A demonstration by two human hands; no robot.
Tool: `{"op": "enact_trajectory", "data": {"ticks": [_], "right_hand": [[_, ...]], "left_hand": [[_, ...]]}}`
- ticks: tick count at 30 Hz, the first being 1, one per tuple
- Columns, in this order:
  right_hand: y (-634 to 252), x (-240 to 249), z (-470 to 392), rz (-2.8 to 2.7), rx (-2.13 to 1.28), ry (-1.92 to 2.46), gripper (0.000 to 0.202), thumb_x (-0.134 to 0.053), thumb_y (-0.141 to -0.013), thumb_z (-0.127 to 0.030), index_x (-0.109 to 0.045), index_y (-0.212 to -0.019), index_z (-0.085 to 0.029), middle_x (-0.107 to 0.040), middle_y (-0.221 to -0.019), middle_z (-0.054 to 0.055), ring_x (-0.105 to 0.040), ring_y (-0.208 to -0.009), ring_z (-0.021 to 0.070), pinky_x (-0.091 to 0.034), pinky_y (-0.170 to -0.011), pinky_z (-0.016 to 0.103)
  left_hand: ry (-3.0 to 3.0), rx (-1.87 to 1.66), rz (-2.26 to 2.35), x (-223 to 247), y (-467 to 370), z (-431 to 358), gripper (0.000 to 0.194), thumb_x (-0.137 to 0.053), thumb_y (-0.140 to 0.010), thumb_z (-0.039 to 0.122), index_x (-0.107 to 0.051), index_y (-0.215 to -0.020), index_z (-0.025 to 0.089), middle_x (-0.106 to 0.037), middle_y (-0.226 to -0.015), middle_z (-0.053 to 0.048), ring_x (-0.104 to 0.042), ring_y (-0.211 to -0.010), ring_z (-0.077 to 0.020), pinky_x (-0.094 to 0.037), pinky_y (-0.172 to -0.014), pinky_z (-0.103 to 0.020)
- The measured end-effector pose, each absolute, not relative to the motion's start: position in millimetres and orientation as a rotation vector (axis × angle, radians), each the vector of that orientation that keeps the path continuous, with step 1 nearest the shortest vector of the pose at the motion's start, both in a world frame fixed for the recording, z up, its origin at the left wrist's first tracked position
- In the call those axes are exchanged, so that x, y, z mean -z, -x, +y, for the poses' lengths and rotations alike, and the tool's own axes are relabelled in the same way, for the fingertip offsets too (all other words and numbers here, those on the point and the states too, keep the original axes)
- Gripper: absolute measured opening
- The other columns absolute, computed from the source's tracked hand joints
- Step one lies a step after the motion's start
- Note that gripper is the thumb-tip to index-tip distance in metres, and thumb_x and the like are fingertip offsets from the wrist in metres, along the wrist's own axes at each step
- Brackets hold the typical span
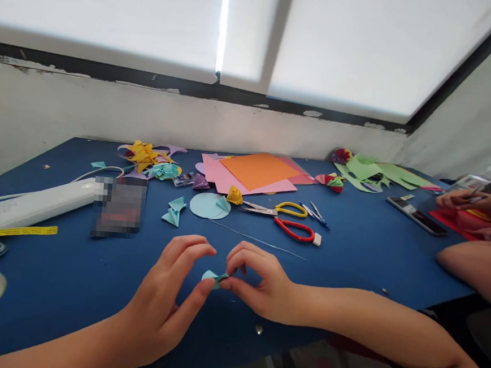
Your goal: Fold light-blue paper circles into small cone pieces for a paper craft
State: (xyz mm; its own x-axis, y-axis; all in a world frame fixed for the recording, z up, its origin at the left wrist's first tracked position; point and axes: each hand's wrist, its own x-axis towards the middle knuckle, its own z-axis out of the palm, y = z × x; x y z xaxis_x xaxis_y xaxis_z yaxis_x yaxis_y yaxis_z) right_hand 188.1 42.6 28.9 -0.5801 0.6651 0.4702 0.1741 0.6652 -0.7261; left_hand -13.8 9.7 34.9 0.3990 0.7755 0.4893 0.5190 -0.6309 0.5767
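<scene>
A small folded light-blue paper piece [210, 275] is between my hands, low over the blue table. My right hand [259, 278] pinches its right end between thumb and fingers. The thumb of my left hand [173, 292] touches the left side of the piece, while the fingers are raised and apart from the thumb. Just beyond lie light-blue paper circles [203, 205], folded light-blue pieces [175, 211], a yellow folded piece [234, 195] and a thin wire or thread [262, 240].
Open scissors [295, 231] lie beyond my right hand, with orange and pink sheets [259, 171] behind. A white power strip [44, 205] and cable are at left. A phone [417, 216] and another person's hands [465, 200] are at right.
</scene>
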Motion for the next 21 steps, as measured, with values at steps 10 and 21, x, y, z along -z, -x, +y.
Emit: {"op": "enact_trajectory", "data": {"ticks": [10, 21], "right_hand": [[-187.2, -27.1, 42.9, -2.127, -0.791, 0.646, 0.004, -0.057, -0.085, -0.022, -0.056, -0.085, -0.018, -0.059, -0.084, 0.004, -0.054, -0.075, 0.0113, -0.047, -0.069, 0.023], [-187.4, -28.2, 42.8, -2.117, -0.742, 0.649, 0.01, -0.056, -0.086, -0.024, -0.056, -0.078, -0.018, -0.06, -0.078, 0.003, -0.055, -0.071, 0.0116, -0.048, -0.067, 0.023]], "left_hand": [[-2.504, -1.019, 0.942, -27.9, 12.5, 15.6, 0.017, -0.044, -0.086, 0.003, -0.053, -0.091, 0.017, -0.057, -0.092, -0.007, -0.047, -0.092, -0.0202, -0.04, -0.083, -0.036], [-2.544, -0.908, 0.929, -27.0, 12.4, 11.9, 0.024, -0.033, -0.09, 0.004, -0.05, -0.1, 0.018, -0.054, -0.099, -0.008, -0.044, -0.099, -0.0219, -0.037, -0.085, -0.039]]}}
